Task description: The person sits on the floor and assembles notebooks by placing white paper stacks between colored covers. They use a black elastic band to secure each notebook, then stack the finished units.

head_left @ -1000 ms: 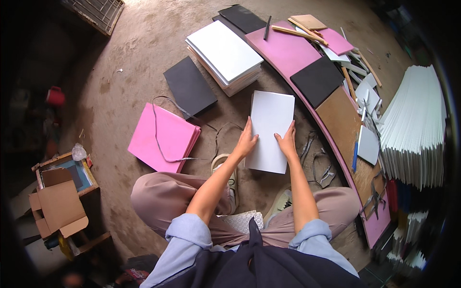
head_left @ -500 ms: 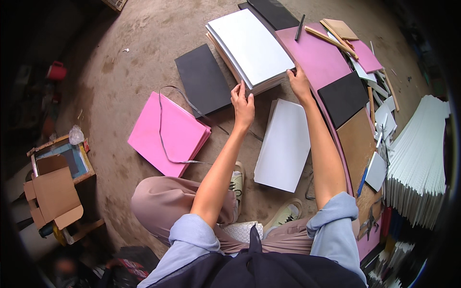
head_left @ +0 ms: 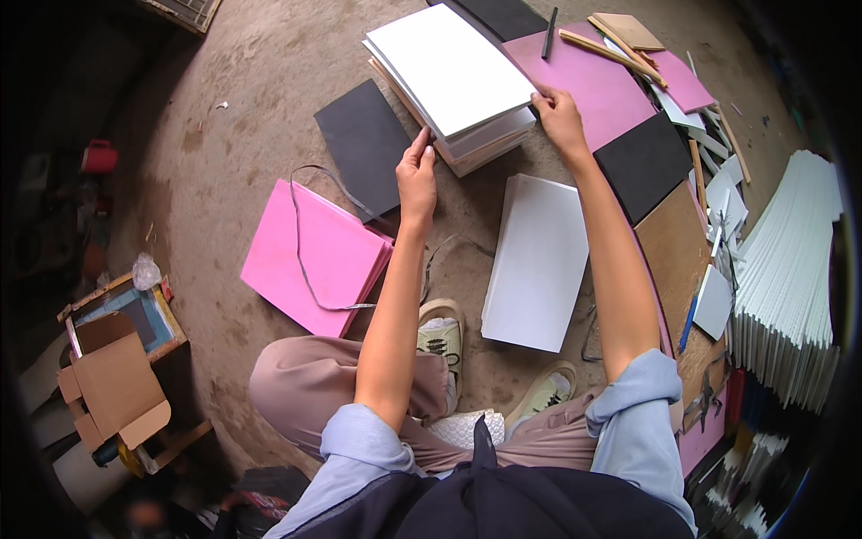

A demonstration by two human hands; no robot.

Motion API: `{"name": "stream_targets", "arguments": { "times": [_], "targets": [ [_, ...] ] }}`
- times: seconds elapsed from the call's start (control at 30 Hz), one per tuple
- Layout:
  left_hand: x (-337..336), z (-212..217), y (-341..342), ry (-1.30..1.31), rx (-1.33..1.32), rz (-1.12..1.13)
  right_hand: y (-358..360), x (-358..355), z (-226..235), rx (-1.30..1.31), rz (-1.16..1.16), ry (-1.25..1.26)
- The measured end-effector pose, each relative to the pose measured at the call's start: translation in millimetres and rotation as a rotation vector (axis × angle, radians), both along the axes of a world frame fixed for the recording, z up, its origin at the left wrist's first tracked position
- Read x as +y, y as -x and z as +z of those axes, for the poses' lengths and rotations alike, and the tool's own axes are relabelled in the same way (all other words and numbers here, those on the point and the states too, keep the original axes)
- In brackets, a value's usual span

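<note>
A white sheet [head_left: 449, 70] lies over a tall stack of boards and paper [head_left: 485, 151], its near edge raised off the layers below. My left hand [head_left: 416, 187] has its fingertips at the sheet's near-left corner, thumb and fingers pinched together. At the near-right corner, my right hand [head_left: 558, 121] grips the edge between thumb and fingers. Left of the stack lies a black board [head_left: 361, 144]. A pink stack of sheets [head_left: 310, 256] with a dark ribbon [head_left: 299, 238] across it is nearer to me. Between my forearms sits a lower white stack [head_left: 537, 260].
On the right stands a low table with a pink surface [head_left: 588, 85], a black board [head_left: 642, 175], wooden sticks [head_left: 615, 57] and white offcuts. Beyond it is a tall pile of white sheets [head_left: 786, 278]. An open cardboard box [head_left: 117, 382] sits at the left.
The white sheet's near edge has risen from the stack and shifted slightly left. Both my hands moved with it, the left one further leftward.
</note>
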State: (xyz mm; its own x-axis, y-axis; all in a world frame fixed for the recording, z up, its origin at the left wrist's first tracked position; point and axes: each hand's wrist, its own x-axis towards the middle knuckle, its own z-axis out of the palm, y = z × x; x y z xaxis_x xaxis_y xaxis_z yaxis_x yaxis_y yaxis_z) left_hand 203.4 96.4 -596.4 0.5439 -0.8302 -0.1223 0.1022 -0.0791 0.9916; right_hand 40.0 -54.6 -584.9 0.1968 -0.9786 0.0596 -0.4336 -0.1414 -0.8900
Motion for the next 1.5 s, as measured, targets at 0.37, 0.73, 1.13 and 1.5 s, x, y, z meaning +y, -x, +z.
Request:
{"name": "stream_targets", "arguments": {
  "times": [0.37, 0.73, 1.13, 1.5],
  "targets": [
    [-4.8, -43.1, 4.1, -0.086, -0.153, 0.066, -10.2, 12.9, -37.2, 0.085, 0.003, -0.062],
    [-5.0, 41.2, -1.3, -0.255, -0.175, 0.236, -20.4, 32.9, 24.5, -0.01, -0.084, -0.088],
    [67.6, 96.1, -3.8, -0.127, 0.121, -0.124, 47.7, 112.2, 104.1, -0.62, -0.09, -0.797],
    [110.0, 51.4, 72.9, -0.128, -0.2, -0.888, 145.1, 179.2, 110.6, -0.095, -0.239, -0.138]
  ]
}}
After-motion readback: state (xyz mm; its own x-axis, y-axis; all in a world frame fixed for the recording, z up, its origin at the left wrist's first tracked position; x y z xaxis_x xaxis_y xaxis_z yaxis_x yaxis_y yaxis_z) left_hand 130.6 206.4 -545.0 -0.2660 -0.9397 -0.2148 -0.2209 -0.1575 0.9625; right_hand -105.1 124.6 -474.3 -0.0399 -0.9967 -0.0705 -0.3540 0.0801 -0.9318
